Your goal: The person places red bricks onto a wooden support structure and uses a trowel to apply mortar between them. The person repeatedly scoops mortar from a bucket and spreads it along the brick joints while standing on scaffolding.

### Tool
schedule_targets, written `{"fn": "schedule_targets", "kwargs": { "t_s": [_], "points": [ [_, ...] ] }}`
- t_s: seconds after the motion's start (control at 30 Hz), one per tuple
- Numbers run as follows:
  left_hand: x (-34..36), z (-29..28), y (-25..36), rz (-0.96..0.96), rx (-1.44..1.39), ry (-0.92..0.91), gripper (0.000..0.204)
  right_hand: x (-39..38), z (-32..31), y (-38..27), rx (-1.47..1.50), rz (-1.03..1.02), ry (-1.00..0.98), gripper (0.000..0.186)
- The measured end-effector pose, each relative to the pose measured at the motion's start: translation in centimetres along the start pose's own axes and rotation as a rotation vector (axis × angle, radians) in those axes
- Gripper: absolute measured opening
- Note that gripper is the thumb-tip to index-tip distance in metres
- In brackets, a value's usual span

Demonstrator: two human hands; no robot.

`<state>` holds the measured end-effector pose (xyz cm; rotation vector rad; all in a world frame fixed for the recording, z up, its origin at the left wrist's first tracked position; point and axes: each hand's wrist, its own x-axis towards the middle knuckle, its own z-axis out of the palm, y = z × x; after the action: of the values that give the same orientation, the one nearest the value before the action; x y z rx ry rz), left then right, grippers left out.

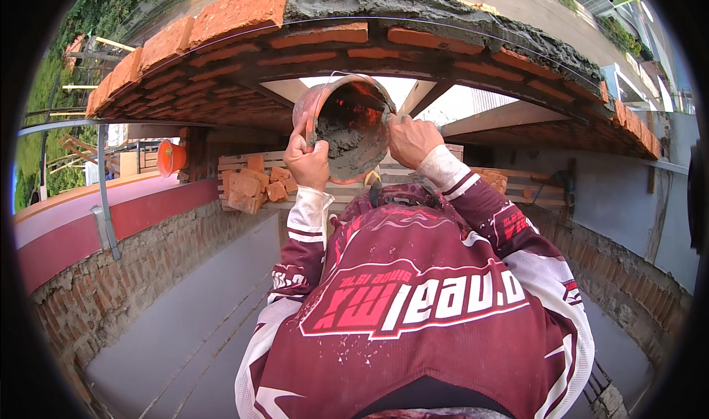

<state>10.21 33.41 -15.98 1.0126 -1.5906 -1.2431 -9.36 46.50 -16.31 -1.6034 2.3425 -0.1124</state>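
Note:
Between my hands is a round orange-brown bucket [318, 101], tilted so that its mouth faces me. Wet grey mortar [343, 140] lies inside it and coats the lower wall. My left hand [307, 159] grips the bucket's left rim, thumb inside the edge. On the right side, my right hand [415, 140] has its fingers curled over the rim. Just beyond the bucket runs a brick wall [317, 36]. A thick bed of fresh mortar [413, 9] covers the middle and right of its top, and laid bricks [238, 14] sit at its left.
Loose bricks [247, 188] are heaped on the wooden planks [340, 191] below my left hand. Another orange bucket [171, 157] is at the left, near a metal post [105, 190]. A thin string runs along the wall's upper edge. More bricks [493, 179] lie at the right.

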Motion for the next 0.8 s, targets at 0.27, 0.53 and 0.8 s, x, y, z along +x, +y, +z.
{"fn": "schedule_targets", "kwargs": {
  "t_s": [0.27,0.53,0.8],
  "points": [
    [-0.4,1.0,0.3,-0.049,-0.056,-0.102,0.037,-2.9,2.5,0.3,0.87,-0.025,-0.447,0.034],
    [-1.7,3.0,0.4,-0.041,-0.009,-0.085,0.009,-4.2,-1.7,3.4,0.096,-0.077,-0.061,0.027],
    [-1.8,7.2,1.3,-0.003,-0.059,-0.262,0.028,-4.7,-0.5,4.1,0.338,0.076,-0.452,0.034]
  ]
}}
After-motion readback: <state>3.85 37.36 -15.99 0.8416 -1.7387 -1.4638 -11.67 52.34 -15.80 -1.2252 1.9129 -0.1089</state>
